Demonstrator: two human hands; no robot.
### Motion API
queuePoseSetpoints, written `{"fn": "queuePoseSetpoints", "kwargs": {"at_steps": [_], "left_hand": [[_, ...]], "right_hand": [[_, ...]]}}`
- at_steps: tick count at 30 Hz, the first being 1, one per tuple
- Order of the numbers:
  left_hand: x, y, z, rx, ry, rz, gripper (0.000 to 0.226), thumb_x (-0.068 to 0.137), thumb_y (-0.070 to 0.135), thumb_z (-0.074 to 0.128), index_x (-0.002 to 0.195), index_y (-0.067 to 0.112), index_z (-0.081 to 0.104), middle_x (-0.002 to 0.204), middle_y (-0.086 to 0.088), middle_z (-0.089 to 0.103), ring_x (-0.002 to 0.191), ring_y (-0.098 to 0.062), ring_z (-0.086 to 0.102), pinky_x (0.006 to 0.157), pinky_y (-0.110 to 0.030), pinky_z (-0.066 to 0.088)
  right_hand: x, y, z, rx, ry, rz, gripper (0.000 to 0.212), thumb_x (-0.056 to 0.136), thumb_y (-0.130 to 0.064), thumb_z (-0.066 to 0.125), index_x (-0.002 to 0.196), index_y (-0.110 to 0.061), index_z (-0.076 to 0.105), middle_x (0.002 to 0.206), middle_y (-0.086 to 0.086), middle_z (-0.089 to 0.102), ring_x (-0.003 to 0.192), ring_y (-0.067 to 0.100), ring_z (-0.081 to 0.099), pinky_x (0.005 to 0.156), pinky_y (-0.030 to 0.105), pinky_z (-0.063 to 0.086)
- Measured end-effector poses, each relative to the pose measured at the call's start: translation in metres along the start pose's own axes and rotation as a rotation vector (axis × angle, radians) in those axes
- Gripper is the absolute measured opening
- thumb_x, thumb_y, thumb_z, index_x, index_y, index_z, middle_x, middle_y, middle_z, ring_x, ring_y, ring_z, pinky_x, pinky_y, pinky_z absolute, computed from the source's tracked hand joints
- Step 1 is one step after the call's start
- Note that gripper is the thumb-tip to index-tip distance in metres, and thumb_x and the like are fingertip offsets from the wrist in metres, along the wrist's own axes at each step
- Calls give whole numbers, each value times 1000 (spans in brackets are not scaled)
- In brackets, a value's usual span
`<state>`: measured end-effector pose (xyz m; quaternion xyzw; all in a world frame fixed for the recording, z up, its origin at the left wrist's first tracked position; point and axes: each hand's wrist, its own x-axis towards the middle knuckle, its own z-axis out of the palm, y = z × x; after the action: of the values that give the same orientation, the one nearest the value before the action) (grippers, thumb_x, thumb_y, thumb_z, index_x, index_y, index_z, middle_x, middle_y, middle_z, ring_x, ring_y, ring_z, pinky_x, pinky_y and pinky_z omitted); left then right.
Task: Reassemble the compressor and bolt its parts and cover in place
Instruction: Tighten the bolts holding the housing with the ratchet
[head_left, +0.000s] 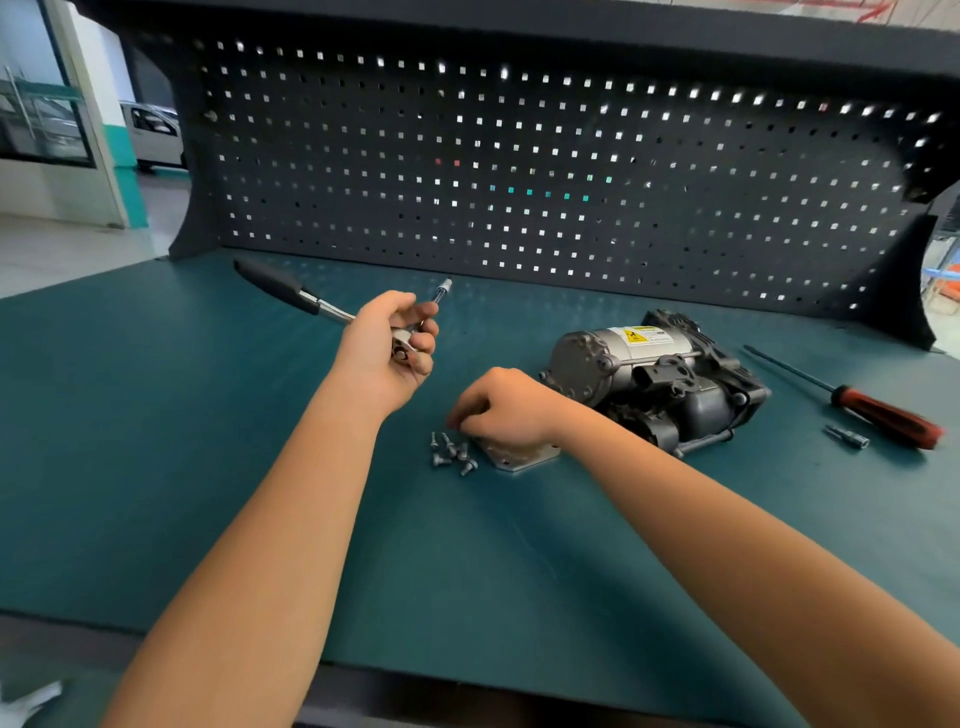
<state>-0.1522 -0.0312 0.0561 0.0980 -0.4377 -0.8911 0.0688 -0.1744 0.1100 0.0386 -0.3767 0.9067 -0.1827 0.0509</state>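
Both curled: left hand grips ratchet; right hand fingers over bolts, hold unclear.

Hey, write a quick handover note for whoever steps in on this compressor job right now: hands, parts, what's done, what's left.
Left hand grips the ratchet near its head, raised off the bench.
Right hand is curled over the loose bolts and cover plate; whether it pinches a bolt is hidden.
Compressor lies just right of them; screwdriver and a spare bit lie farther right.
Done: cover plate and bolts are not yet on the compressor.
Left: seat the plate, drive the bolts.
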Motion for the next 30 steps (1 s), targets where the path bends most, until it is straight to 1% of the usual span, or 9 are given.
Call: {"fn": "queuePoseSetpoints", "kwargs": {"at_steps": [3, 5, 7, 8, 10, 12, 19, 25, 30], "left_hand": [[-1, 0, 0, -1, -2, 6, 29, 93, 22, 45, 72, 7, 59, 64, -2, 49, 34, -3, 39, 31, -12, 25], [-1, 1, 0, -3, -5, 9, 30, 93, 22, 45, 72, 7, 59, 64, -2, 50, 34, -3, 39, 31, -12, 25], [-2, 0, 1, 0, -5, 10, 30, 93, 22, 45, 72, 7, 60, 64, -2, 50, 34, -4, 39, 31, -12, 26], [-2, 0, 1, 2, -6, 9, 30, 93, 22, 45, 72, 7, 60, 65, -2, 50, 34, -3, 39, 31, -12, 26], [-2, 0, 1, 4, -6, 8, 29, 93, 22, 45, 72, 7, 59, 65, -2, 49, 34, -3, 39, 31, -12, 26], [-2, 0, 0, 4, -8, 7, 29, 94, 22, 44, 72, 7, 59, 66, -2, 49, 34, -3, 39, 31, -12, 26], [-1, -4, 3, 22, -9, -13, 29, 94, 22, 44, 73, 7, 59, 66, -2, 48, 34, -3, 39, 30, -12, 26], [-2, -4, 3, 41, -6, -11, 29, 94, 22, 45, 73, 7, 59, 66, -2, 49, 34, -3, 39, 31, -12, 26], [-2, -6, 3, 56, 3, -13, 28, 93, 22, 45, 74, 7, 59, 67, -2, 49, 34, -4, 39, 30, -12, 26]], "right_hand": [[1, 3, 1, 49, 32, 16, 25, 87, -6, 55, 104, -11, 73, 106, 2, 71, 92, 7, 57, 78, 14, 39], [5, 1, 2, 53, 16, 53, 20, 88, -15, 60, 102, -10, 73, 103, 3, 71, 93, 11, 59, 78, 18, 42], [11, -5, 5, 21, -16, 135, 25, 84, -29, 65, 81, -5, 69, 81, 7, 67, 78, 19, 58, 67, 27, 44], [13, -8, 8, 4, -22, 182, 34, 81, -33, 67, 67, -4, 59, 66, 6, 57, 65, 20, 50, 57, 28, 40], [17, -14, 14, -13, -19, 248, 45, 79, -31, 68, 55, -9, 38, 54, 2, 38, 52, 18, 35, 46, 28, 28], [20, -16, 17, -7, -19, 267, 45, 79, -26, 67, 54, -11, 33, 53, 1, 33, 51, 17, 31, 45, 28, 24], [20, -18, 17, 22, -42, 290, 38, 80, -24, 68, 58, -10, 40, 57, 2, 41, 55, 17, 38, 49, 27, 30], [20, -19, 20, 125, 11, 321, 42, 77, -17, 63, 54, -12, 28, 52, 1, 29, 49, 17, 26, 44, 26, 21], [20, -19, 19, 124, -23, 323, 33, 77, -14, 65, 62, -12, 36, 60, 2, 39, 58, 18, 37, 49, 26, 30]]}}
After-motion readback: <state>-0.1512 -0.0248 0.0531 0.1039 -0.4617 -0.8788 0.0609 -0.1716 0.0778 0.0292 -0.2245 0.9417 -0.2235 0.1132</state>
